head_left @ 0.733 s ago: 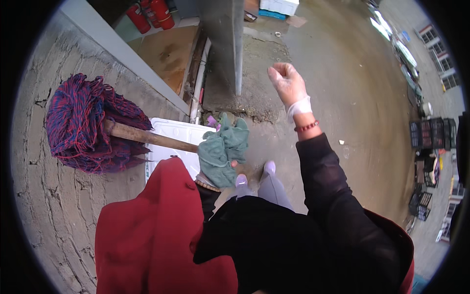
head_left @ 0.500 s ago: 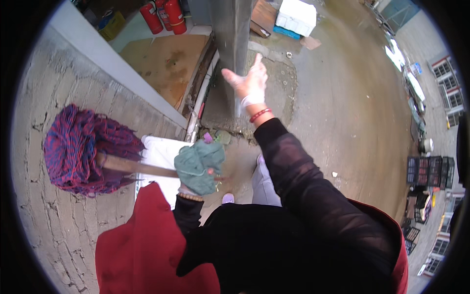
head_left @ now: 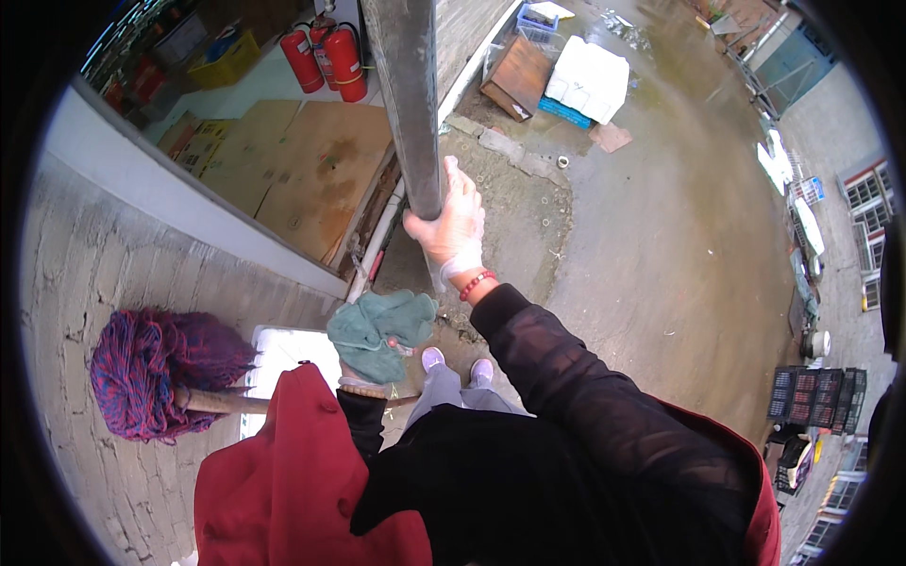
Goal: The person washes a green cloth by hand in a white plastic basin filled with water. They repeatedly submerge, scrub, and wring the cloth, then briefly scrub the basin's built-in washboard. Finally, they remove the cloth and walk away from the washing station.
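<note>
The gloved right hand (head_left: 451, 226) grips a grey metal pole (head_left: 408, 104) rising toward 12 o'clock. At 7 o'clock from it, the left hand (head_left: 363, 377) clutches one crumpled green cloth (head_left: 382, 325) and a wooden mop handle (head_left: 217, 401); its red-and-blue mop head (head_left: 156, 373) lies at 9 o'clock. Two red fire extinguishers (head_left: 326, 57) stand at 11 o'clock.

grey metal pole (head_left: 408, 104) stands upright, gripped low down; crumpled teal cloth (head_left: 379, 332) is bunched above wooden mop handle (head_left: 222, 402).
</note>
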Motion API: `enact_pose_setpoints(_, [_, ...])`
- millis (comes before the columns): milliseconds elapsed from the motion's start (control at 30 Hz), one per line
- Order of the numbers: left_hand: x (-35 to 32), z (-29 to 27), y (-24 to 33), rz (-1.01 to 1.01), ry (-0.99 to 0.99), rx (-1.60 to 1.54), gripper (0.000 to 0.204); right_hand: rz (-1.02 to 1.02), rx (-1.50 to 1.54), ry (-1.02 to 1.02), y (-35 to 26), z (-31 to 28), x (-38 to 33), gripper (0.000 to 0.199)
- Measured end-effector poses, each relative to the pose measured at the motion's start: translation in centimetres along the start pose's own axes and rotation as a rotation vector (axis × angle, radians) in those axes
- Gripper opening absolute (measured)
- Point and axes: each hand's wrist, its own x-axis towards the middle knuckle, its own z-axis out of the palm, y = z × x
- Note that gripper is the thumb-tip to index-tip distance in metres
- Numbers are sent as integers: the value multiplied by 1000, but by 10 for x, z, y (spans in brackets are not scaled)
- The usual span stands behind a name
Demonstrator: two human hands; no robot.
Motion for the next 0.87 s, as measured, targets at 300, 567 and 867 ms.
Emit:
enact_pose_setpoints(300, [85,-53,-12,-68,-231,-656,33,-109,-135,-127,36,-26,16,84])
enact_pose_setpoints(567, [111,-65,45,-176,145,-728,32,-24,-162,-18,72,-62,16,39])
enact_pose_setpoints(867, [169,38,251,-124,326,120,39,452,-109,45,141,-101,3,42])
